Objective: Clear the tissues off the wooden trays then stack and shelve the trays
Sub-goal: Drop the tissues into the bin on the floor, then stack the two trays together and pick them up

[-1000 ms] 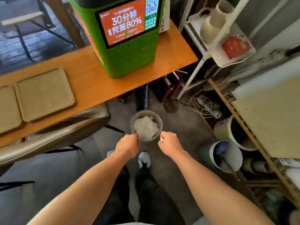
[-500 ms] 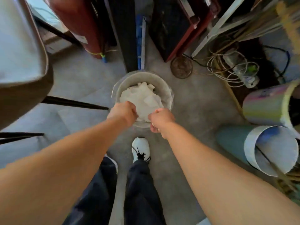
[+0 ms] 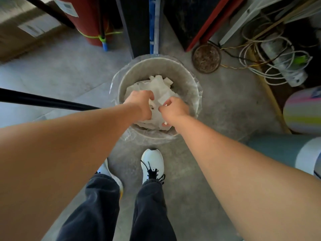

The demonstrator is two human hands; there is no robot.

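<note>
A round grey bin (image 3: 156, 65) with a clear plastic liner stands on the concrete floor in front of my feet. It is filled with crumpled white tissues (image 3: 157, 84). Both of my hands reach down inside it. My left hand (image 3: 141, 103) is curled knuckles-up on the pile, and its fingertips are hidden. My right hand (image 3: 175, 108) pinches a piece of white tissue at its fingertips, with another scrap showing under the palm. The wooden trays are out of view.
A black chair leg (image 3: 43, 100) crosses the floor at left. Behind the bin stand a red cylinder (image 3: 86, 20), a black post (image 3: 137, 23) and a dark red-edged box (image 3: 196, 16). Tangled cables with a power strip (image 3: 278, 66) and coloured rolls (image 3: 302, 110) lie at right.
The view dropped from the table and trays to the floor and closed in on the bin. Both hands moved from the near rim down into the bin, onto the tissues.
</note>
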